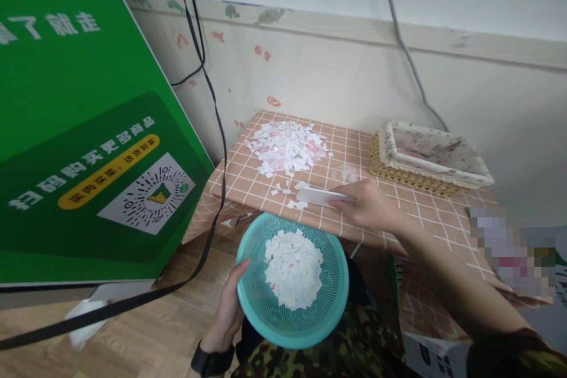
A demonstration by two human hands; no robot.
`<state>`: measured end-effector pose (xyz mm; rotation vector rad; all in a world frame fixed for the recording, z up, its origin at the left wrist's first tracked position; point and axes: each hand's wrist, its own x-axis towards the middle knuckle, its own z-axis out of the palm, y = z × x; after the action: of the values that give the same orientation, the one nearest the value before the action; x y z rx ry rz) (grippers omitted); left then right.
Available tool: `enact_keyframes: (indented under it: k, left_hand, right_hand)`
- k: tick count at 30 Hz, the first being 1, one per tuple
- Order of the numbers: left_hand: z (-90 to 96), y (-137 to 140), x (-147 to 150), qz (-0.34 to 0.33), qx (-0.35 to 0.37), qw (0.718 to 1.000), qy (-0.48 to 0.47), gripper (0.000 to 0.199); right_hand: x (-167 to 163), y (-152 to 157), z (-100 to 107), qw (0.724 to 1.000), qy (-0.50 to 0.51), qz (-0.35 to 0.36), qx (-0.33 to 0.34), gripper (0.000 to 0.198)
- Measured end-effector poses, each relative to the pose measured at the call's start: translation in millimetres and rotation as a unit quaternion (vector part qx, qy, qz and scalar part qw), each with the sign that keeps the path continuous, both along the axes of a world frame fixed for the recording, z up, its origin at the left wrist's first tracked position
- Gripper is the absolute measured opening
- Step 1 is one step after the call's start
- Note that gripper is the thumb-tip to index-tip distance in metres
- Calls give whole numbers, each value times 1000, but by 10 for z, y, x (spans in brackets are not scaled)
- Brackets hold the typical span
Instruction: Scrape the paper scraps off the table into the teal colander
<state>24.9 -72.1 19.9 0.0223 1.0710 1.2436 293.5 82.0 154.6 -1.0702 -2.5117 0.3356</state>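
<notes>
My left hand (231, 298) grips the left rim of a teal plastic colander (334, 301), held just below the table's front edge. Inside the colander lies a heap of small white paper pieces (293, 270). My right hand (365, 204) is closed on one end of a flat white strip (316, 195), whose material I cannot make out. Its far end rests near a few loose paper scraps (286, 190) at the table edge. Farther back on the table is a larger pile of white and pinkish paper pieces (287, 146).
A wicker basket (416, 180) with a patterned cloth lining stands on the right of the checked tablecloth (345, 150). A green sign (80, 106) fills the left side. A black strap (219, 189) hangs in front of it. Behind is a wall (319, 71).
</notes>
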Motion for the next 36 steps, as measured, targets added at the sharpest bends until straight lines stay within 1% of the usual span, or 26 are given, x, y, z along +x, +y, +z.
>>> enact_keyframes:
  k: [6, 13, 16, 19, 24, 28, 31, 34, 36]
  left_hand:
    - [-7, 9, 3, 2, -8, 1000, 3, 21]
    - [-16, 4, 3, 7, -4, 1000, 3, 22]
    - [-33, 2, 2, 6, -6, 1000, 3, 22]
    - [-40, 6, 5, 9, -7, 1000, 0, 21]
    - [-23, 6, 9, 4, -5, 1000, 0, 26]
    - [-35, 0, 5, 9, -8, 1000, 8, 25]
    - [-49, 0, 3, 10, -3, 1000, 1, 23]
    - [-50, 2, 6, 6, -5, 1000, -8, 21]
    - [-47, 3, 9, 8, -5, 1000, -8, 20]
  right_hand:
    - [-91, 7, 14, 999, -20, 6, -25, 19]
    - [1, 104, 114, 997, -77, -30, 8, 18]
    - [47, 93, 132, 995, -77, -55, 16, 17]
    - [35, 21, 105, 995, -64, -71, 8, 20]
    - [3, -66, 37, 997, -50, -63, -22, 20]
    - [108, -37, 28, 995, -50, -83, 3, 23]
    - [228, -54, 9, 992, -55, -114, 7, 25]
    - [285, -165, -71, 988, -45, -145, 22, 25]
    - [257, -268, -146, 987, -25, -156, 33, 25]
